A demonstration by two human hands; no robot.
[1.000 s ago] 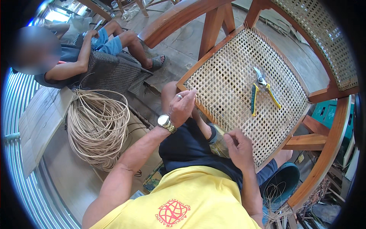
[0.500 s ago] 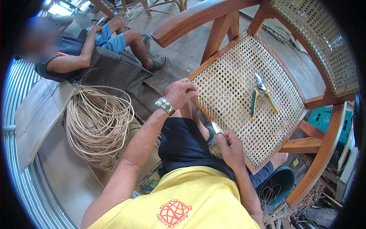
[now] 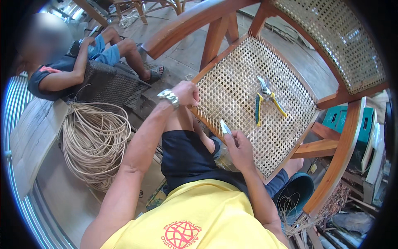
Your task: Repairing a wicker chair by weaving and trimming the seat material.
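Observation:
A wooden chair with a woven cane seat point(image 3: 248, 83) stands in front of me, its near edge over my knees. My left hand point(image 3: 187, 92), with a metal watch on the wrist, grips the seat's left front edge with closed fingers. My right hand point(image 3: 238, 146) holds a small knife point(image 3: 225, 126), blade pointing up at the seat's front rim. A pair of yellow-handled cutters point(image 3: 265, 98) lies on the cane weave, apart from both hands.
A large coil of cane strands point(image 3: 95, 141) lies on the floor at my left. Beyond it another person point(image 3: 78, 66) sits by a dark woven panel. A teal crate point(image 3: 346, 120) and a dark bucket point(image 3: 296, 191) stand at the right.
My left hand slid from on top of the weave to the seat's left front edge. My right hand rose to the rim, and the knife blade now shows.

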